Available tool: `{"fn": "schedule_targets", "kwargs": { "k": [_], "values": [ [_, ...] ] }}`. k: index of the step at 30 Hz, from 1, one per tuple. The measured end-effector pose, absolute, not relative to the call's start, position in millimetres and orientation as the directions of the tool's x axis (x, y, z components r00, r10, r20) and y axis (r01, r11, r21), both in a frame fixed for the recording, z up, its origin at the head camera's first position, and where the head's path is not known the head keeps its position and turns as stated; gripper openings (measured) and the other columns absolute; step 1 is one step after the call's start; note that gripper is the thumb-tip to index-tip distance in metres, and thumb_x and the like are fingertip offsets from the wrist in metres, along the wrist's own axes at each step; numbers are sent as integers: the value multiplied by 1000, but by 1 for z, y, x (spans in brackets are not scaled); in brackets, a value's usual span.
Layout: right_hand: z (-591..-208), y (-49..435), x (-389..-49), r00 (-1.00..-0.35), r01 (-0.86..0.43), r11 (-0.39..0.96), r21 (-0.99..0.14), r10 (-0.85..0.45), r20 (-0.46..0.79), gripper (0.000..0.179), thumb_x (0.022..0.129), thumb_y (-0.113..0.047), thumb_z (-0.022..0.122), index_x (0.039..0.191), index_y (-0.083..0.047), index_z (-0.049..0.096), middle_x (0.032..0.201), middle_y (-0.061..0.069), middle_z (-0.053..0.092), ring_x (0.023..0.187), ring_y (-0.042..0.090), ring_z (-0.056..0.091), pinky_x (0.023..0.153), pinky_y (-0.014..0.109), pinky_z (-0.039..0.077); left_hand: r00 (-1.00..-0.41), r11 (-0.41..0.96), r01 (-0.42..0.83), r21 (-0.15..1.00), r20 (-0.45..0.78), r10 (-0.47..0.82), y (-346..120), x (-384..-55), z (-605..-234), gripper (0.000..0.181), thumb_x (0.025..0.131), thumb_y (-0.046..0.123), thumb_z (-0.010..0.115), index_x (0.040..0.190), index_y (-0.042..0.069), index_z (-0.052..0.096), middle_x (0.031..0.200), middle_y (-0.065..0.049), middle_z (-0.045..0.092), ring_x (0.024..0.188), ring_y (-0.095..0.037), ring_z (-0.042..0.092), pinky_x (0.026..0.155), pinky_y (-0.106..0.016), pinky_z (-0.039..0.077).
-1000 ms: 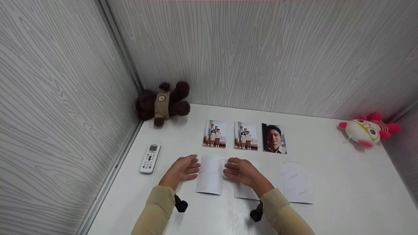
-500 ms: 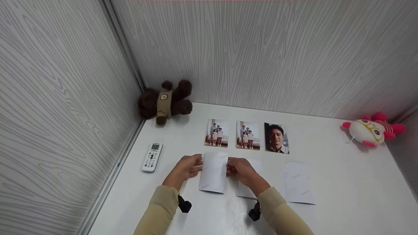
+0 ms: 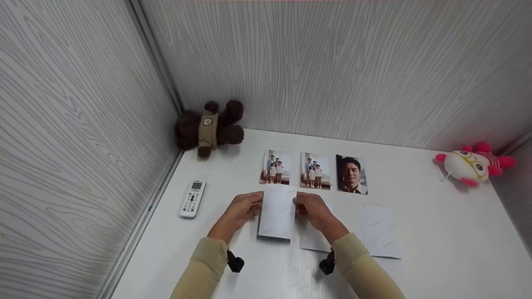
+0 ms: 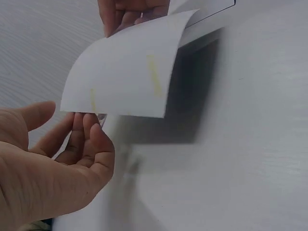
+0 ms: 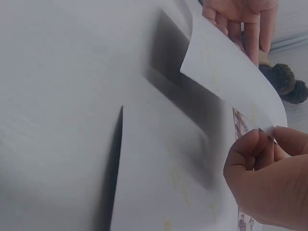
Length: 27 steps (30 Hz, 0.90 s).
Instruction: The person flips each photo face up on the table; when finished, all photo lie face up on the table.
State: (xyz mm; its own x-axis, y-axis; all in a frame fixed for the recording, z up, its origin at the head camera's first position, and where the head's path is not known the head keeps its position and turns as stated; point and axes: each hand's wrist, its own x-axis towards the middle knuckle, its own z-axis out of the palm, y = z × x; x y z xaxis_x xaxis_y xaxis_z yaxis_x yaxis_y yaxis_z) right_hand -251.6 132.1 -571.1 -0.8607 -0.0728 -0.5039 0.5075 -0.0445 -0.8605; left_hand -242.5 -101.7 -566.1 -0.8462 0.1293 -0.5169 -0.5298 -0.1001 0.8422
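A photo print (image 3: 277, 211), white back upward with faint printed marks, is lifted and bowed over the white table in the head view. My right hand (image 5: 269, 178) pinches its far right corner between thumb and fingers. At the opposite edge my left hand (image 4: 62, 163) has its fingertips under the print, the thumb standing apart from it. Another white-backed print (image 3: 314, 238) lies partly hidden behind my right hand, and a third such print (image 3: 380, 232) is farther right. The held print's picture side faces down, out of sight.
Beyond the hands lie two family photos (image 3: 276, 167) (image 3: 316, 170) and a portrait photo (image 3: 351, 174) in a row. A remote control (image 3: 193, 199) is at left, a brown teddy bear (image 3: 208, 128) in the back left corner, a pink-and-white plush toy (image 3: 469, 164) at right. Wood-grain panels (image 3: 324, 70) stand around.
Both hands have come in to the white-backed print, and my right hand has taken hold of it. The print has risen off the table and shifted slightly away and right.
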Motion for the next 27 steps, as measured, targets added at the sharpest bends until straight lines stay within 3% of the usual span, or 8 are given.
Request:
{"fn": "schedule_targets", "kwargs": {
  "k": [5, 7, 10, 12, 15, 19, 22, 27],
  "values": [
    [-560, 137, -253, -861, 508, -94, -856, -70, -503, 4, 98, -7, 60, 97, -7, 64, 83, 2, 59, 79, 16, 53, 75, 32, 48, -895, -69, -428, 901, -412, 172, -98, -244, -564, 44, 103, 9, 54, 147, 7, 53, 130, -11, 64, 102, -14, 61, 88, -29, 52],
    [-556, 139, -253, -857, 515, -125, -848, -77, -509, 16, 99, -8, 60, 113, -5, 66, 88, 2, 62, 83, 16, 55, 78, 32, 49, -928, -31, -336, 941, -326, 181, -97, -245, -565, 50, 102, 2, 52, 150, 11, 49, 136, -15, 62, 108, -19, 63, 91, -34, 54],
    [-552, 143, -253, -857, 515, -174, -840, -101, -505, 39, 100, -9, 57, 139, -5, 58, 105, 5, 64, 94, 17, 58, 83, 32, 51, -974, 146, -104, 984, -131, 187, -96, -244, -570, 62, 98, -4, 55, 154, 20, 44, 142, -16, 58, 118, -27, 64, 94, -42, 57],
    [-551, 145, -254, -862, 507, -194, -840, -111, -494, 47, 102, -9, 56, 148, -5, 50, 118, 9, 62, 102, 18, 58, 85, 31, 52, -976, 346, 121, 931, 46, 215, -96, -243, -574, 70, 95, -3, 62, 156, 23, 41, 149, -15, 53, 128, -31, 59, 98, -46, 56],
    [-551, 148, -254, -870, 493, -225, -841, -122, -477, 49, 102, -8, 54, 151, -4, 47, 128, 11, 59, 106, 18, 58, 85, 28, 54, -908, 612, 419, 671, 295, 298, -95, -240, -579, 76, 91, 7, 74, 156, 27, 41, 160, -10, 41, 142, -31, 48, 108, -48, 49],
    [-551, 149, -255, -878, 478, -250, -842, -135, -459, 47, 102, -6, 55, 149, -2, 49, 125, 8, 63, 103, 15, 61, 82, 26, 55, -760, 688, 623, 372, 498, 419, -93, -237, -581, 65, 89, 12, 77, 148, 27, 54, 157, -8, 48, 142, -31, 48, 113, -50, 45],
    [-551, 148, -256, -877, 480, -254, -840, -149, -456, 47, 102, -6, 54, 149, -2, 49, 122, 7, 65, 101, 14, 62, 81, 25, 56, -688, 679, 675, 288, 578, 439, -88, -236, -578, 51, 90, 7, 73, 137, 25, 65, 142, -3, 63, 132, -26, 58, 111, -47, 46],
    [-550, 152, -256, -874, 486, -244, -839, -164, -458, 48, 103, -5, 53, 150, -1, 45, 118, 5, 66, 97, 11, 63, 81, 23, 56, -627, 642, 709, 292, 679, 383, -79, -239, -575, 29, 91, 7, 72, 116, 22, 78, 116, 3, 77, 111, -17, 71, 104, -45, 52]
  ]
}}
